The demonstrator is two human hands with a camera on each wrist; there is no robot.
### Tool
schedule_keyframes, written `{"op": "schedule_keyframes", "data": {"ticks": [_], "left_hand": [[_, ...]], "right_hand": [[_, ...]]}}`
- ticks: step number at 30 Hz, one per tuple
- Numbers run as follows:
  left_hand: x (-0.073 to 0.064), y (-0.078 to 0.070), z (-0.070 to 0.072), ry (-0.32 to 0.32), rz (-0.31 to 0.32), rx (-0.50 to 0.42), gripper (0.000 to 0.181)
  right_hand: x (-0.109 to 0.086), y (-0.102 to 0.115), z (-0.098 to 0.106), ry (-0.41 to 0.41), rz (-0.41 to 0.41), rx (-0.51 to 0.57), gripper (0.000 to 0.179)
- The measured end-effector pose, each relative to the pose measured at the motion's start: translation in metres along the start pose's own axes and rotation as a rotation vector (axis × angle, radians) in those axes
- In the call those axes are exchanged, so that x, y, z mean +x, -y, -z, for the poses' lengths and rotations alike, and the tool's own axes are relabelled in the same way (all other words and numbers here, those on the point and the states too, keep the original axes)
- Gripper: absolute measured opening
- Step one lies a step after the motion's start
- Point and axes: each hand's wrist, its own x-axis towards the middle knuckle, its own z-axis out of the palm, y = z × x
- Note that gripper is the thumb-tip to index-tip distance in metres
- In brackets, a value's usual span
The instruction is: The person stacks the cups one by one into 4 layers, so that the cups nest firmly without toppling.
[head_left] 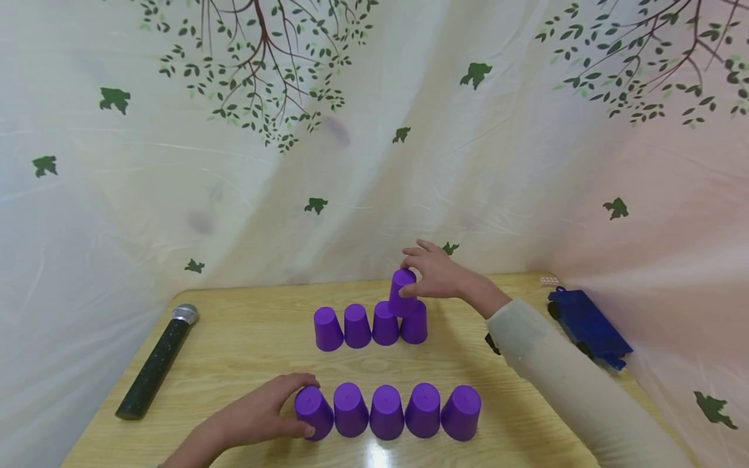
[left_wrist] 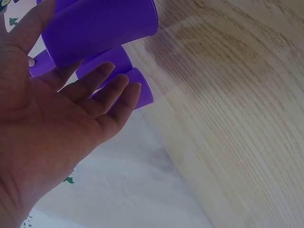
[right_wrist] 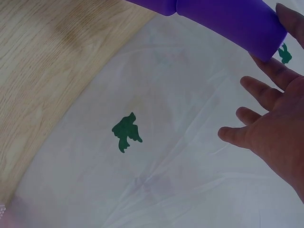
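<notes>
My right hand [head_left: 439, 273] pinches an upside-down purple cup [head_left: 402, 294] between thumb and forefinger. That cup sits at the top of the two right-hand cups of the back row, over the cup [head_left: 414, 325] at the row's right end and its neighbour [head_left: 385, 324]. In the right wrist view the other fingers [right_wrist: 261, 92] are spread away from the cup. At the front row's left end, my left hand [head_left: 257, 413] has thumb and forefinger round a purple cup [head_left: 314, 414]. Its remaining fingers [left_wrist: 102, 95] hang loosely apart in the left wrist view.
Several upside-down purple cups [head_left: 387, 413] continue the front row to the right. More cups [head_left: 328, 329] form the back row's left part. A microphone [head_left: 158, 364] lies at the left, a blue toy vehicle [head_left: 588, 325] at the right. A leaf-patterned curtain [head_left: 374, 169] hangs behind the wooden table [head_left: 246, 351].
</notes>
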Motion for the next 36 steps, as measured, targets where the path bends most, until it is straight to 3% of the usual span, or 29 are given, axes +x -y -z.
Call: {"op": "schedule_keyframes", "data": {"ticks": [9, 18, 36], "left_hand": [[0.0004, 0.0005, -0.0006, -0.016, -0.022, 0.02, 0.073], [0.0012, 0.0025, 0.0002, 0.018, 0.026, -0.031, 0.072], [0.0016, 0.0055, -0.0004, 0.022, 0.034, -0.054, 0.073]], "right_hand": [[0.0009, -0.0005, -0.0005, 0.004, -0.008, -0.01, 0.056], [0.0014, 0.0008, -0.0005, 0.005, -0.015, -0.009, 0.057], [0.0016, 0.0014, -0.0004, 0.012, -0.02, 0.001, 0.057]]}}
